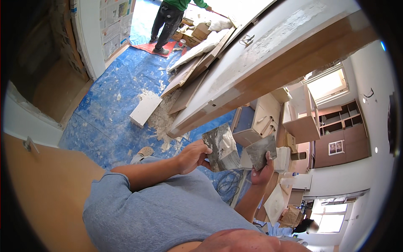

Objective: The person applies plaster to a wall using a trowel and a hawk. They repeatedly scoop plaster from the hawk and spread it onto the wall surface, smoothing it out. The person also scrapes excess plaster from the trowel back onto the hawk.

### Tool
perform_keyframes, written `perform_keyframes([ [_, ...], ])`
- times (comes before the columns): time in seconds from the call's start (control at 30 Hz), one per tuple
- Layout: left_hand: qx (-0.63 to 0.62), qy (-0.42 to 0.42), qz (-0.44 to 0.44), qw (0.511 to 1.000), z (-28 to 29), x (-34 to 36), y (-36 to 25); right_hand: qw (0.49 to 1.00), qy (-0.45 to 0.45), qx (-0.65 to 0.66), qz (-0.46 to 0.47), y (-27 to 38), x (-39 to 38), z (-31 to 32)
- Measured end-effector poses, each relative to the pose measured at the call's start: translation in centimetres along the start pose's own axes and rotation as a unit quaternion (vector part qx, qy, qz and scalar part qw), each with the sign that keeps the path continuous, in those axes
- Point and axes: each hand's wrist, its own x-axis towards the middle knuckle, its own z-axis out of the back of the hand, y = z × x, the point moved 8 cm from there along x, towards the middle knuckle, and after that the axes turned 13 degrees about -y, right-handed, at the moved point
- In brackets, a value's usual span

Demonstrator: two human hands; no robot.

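Note:
My left hand (193, 157) grips the edge of a flat, square metal putty plate (214, 147), its thumb on the upper face. White putty (227, 142) is smeared across that plate. In my right hand (263, 171) is a second flat grey metal putty scraper (261, 151), pinched at its lower edge by thumb and fingers. The two tools are held up in front of my body, close side by side, tilted toward each other. Whether their edges touch, I cannot tell.
Blue sheeting (113, 92) covered in plaster bits lies on the floor. A patched white wall end (235, 88) rises ahead, with leaning boards (197, 71) and a white block (145, 109) beside it. A co-worker in green (172, 17) stands at the far end; cabinets (340, 138) stand right.

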Motion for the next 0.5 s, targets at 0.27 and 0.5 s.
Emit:
perform_keyframes([
  [0.27,0.001,-0.014,0.007,1.000,0.6,0.4,-0.4,1.000,0.014,-0.004,-0.010,-0.6,0.4,-0.9],
  [0.5,-0.004,-0.008,0.014,1.000,0.4,1.0,-0.6,1.000,0.012,-0.007,-0.017,-0.7,1.0,-0.8],
])
